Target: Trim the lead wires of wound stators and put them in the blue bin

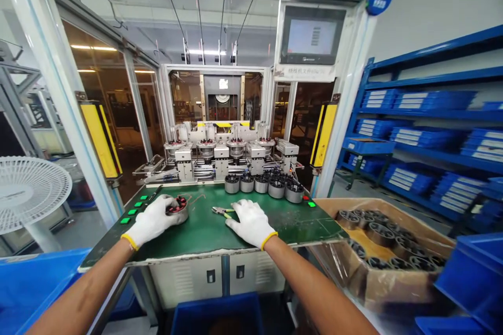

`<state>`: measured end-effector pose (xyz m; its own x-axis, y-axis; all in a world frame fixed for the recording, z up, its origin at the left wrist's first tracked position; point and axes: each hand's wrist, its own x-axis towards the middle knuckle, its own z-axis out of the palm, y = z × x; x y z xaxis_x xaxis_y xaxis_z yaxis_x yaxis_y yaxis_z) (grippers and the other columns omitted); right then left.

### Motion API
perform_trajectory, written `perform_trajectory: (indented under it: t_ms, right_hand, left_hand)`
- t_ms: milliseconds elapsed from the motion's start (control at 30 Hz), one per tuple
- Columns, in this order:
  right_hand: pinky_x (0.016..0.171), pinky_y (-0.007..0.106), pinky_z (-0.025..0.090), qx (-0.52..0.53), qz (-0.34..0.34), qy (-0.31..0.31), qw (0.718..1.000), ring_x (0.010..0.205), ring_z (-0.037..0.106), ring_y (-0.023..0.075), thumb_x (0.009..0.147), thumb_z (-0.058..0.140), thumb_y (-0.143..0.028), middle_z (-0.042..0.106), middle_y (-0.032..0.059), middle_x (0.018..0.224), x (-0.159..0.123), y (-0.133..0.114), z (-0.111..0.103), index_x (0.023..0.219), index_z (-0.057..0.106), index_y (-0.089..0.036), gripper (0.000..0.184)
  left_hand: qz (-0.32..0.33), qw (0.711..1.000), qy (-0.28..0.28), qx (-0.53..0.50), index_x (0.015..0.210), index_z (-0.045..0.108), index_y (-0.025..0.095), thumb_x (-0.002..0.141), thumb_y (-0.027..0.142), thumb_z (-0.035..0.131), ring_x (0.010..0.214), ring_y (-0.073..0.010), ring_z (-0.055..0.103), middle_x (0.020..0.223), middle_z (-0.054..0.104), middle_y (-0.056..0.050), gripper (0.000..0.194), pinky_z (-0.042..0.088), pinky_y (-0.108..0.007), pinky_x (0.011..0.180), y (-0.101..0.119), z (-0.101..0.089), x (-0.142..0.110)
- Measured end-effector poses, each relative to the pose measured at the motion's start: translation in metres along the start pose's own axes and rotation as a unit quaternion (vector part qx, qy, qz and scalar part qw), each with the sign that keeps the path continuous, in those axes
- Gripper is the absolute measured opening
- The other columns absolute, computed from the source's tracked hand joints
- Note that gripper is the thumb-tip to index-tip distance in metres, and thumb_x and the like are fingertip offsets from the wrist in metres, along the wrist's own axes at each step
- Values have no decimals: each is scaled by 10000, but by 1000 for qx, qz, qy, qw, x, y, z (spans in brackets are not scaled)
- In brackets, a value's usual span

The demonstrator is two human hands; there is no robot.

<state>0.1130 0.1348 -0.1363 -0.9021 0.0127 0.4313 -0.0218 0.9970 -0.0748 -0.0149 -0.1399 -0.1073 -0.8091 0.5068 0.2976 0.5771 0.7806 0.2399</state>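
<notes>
My left hand (pixel 157 220), in a white glove with a yellow cuff, is closed around the side of a motor stator (pixel 181 212) on the green work surface (pixel 204 235). Copper-red windings show inside its grey ring, and thin wire ends (pixel 196 198) stick out to the right. My right hand (pixel 250 221), gloved the same way, lies low over the surface with its fingers around the green handles of small cutting pliers (pixel 222 211). The pliers' jaws point left, toward the stator and apart from it. Part of the handles is hidden under the glove.
Several grey stator cores (pixel 261 184) stand at the surface's back right. Behind them is a winding machine (pixel 220 154) between yellow light guards (pixel 323 135). A cardboard box (pixel 393 288) of cores stands right, a white fan (pixel 33 193) left. Green buttons (pixel 131 212) line the left edge.
</notes>
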Motion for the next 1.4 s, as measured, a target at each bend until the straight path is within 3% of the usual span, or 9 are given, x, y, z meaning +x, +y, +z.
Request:
perform_trajectory:
  t_ms: [267, 433, 567, 633, 733, 933, 1100, 1233, 1400]
  right_hand:
    - [899, 368, 376, -46, -79, -62, 994, 1039, 521, 252, 874, 488, -529, 578, 104, 1119, 2, 20, -20, 1177, 602, -181, 475]
    - [820, 358, 460, 52, 25, -54, 997, 980, 590, 246, 876, 489, -470, 604, 111, 1149, 18, -6, -57, 1216, 586, -198, 446]
    - [545, 228, 494, 378, 73, -211, 899, 640, 624, 129, 767, 620, -346, 638, 125, 1099, 38, -59, -54, 1414, 355, -126, 733]
    - [450, 191, 451, 412, 87, -274, 865, 506, 572, 104, 733, 613, -244, 676, 84, 838, 47, -77, -44, 1309, 470, -75, 617]
    - [440, 170, 437, 350, 58, -294, 887, 449, 535, 85, 768, 536, -217, 634, 25, 647, 54, -80, -34, 973, 651, -114, 256]
    - [805, 363, 484, 53, 73, -138, 986, 945, 627, 269, 818, 526, -262, 672, 140, 939, 57, -36, -55, 934, 714, -133, 256]
    - [844, 339, 454, 68, 62, -36, 995, 1020, 599, 235, 922, 404, -401, 658, 73, 1072, 37, -37, -79, 1134, 650, -234, 365]
    - [778, 241, 449, 125, -106, -96, 982, 956, 618, 179, 839, 519, -326, 674, 24, 1060, 23, -63, -69, 1137, 650, -251, 334]
    - [667, 309, 464, -15, -129, -149, 980, 857, 640, 238, 876, 420, -323, 686, 78, 948, 22, -66, -55, 1072, 672, -245, 328]
  left_hand:
    - [63, 973, 28, -221, 910, 555, 212, 717, 540, 645, 1028, -184, 565, 1205, 528, -38, 391, 447, -281, 882, 23, 31, -39]
    - [52, 965, -11, -256, 957, 552, 219, 696, 498, 676, 1001, -192, 582, 1224, 553, -25, 401, 464, -292, 854, 18, 29, -38]
    - [56, 962, -9, -267, 958, 553, 204, 699, 476, 667, 983, -213, 585, 1197, 576, -53, 393, 471, -321, 851, 18, 30, -38]
    - [55, 962, -7, -266, 947, 557, 205, 704, 493, 661, 982, -212, 583, 1208, 572, -53, 391, 470, -317, 845, 20, 30, -38]
    - [60, 964, 1, -257, 893, 556, 205, 703, 499, 665, 975, -201, 581, 1202, 573, -38, 366, 460, -296, 831, 23, 27, -40]
    - [59, 975, 22, -215, 824, 539, 212, 717, 511, 652, 948, -173, 572, 1125, 579, 10, 336, 422, -280, 824, 26, 23, -43]
    - [38, 982, 29, -185, 853, 550, 224, 727, 498, 633, 886, -165, 579, 1091, 581, 12, 313, 416, -278, 762, 30, 25, -43]
    - [32, 982, 34, -183, 841, 548, 213, 733, 502, 618, 843, -168, 582, 1049, 584, -14, 316, 431, -279, 752, 34, 26, -44]
    - [46, 986, 23, -160, 958, 566, 235, 815, 532, 519, 921, -190, 576, 1126, 565, -25, 333, 436, -308, 834, 33, 23, -52]
